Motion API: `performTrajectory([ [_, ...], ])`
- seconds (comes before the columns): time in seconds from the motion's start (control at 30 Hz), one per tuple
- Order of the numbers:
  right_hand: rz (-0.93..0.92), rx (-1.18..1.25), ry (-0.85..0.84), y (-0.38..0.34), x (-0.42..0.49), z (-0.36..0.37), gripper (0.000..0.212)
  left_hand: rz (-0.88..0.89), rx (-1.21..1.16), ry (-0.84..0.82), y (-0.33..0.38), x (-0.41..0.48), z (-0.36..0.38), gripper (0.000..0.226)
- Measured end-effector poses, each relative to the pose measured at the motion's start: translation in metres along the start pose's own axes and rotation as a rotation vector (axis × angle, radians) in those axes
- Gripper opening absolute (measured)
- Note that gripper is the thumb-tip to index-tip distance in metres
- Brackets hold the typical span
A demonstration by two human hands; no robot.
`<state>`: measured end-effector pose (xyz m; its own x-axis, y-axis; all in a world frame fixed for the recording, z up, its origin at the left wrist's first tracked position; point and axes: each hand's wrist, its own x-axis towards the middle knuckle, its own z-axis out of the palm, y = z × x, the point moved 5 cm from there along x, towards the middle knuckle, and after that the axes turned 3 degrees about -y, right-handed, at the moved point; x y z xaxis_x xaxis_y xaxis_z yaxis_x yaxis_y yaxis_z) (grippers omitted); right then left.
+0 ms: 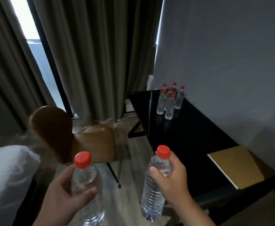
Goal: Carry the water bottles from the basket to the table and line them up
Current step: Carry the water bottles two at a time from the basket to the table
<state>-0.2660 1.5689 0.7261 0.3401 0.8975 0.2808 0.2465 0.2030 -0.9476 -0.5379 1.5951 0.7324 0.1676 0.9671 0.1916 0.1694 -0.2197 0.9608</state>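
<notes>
My left hand (63, 193) grips a clear water bottle with a red cap (87, 181) around its upper body. My right hand (174, 178) grips a second such bottle (153, 198) just below its neck. Both bottles are upright and held over the floor, in front of the black table (197, 144). Several more red-capped bottles (169, 101) stand in a cluster at the table's far end, near the wall. The basket is not in view.
A brown leather chair (84, 137) stands left of the table. A tan flat board (236, 165) lies on the table's near right end. A white bed (8, 175) is at the left. Grey curtains (92, 54) hang behind.
</notes>
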Motion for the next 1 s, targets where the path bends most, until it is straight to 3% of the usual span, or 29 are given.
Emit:
performTrajectory([
  [0.3,0.009,-0.009,-0.049,0.015,0.121,0.031,0.020,0.015,-0.025,-0.004,-0.008,0.129,0.005,0.060],
  [0.43,0.041,-0.044,-0.037,0.024,0.161,0.041,0.017,0.021,-0.065,-0.039,-0.026,0.183,0.010,0.052],
  [0.7,0.140,-0.135,0.116,0.049,0.243,0.058,0.030,0.034,-0.246,-0.209,-0.065,0.323,0.025,0.048],
  [0.73,0.143,-0.136,0.146,0.050,0.254,0.061,0.029,0.031,-0.267,-0.233,-0.069,0.342,0.027,0.057],
  [0.8,0.152,-0.145,0.197,0.052,0.275,0.066,0.027,0.023,-0.252,-0.294,-0.076,0.380,0.031,0.073],
  [1.0,0.218,-0.172,0.302,0.066,0.314,0.067,0.032,0.035,-0.198,-0.447,-0.094,0.461,0.065,0.067],
])
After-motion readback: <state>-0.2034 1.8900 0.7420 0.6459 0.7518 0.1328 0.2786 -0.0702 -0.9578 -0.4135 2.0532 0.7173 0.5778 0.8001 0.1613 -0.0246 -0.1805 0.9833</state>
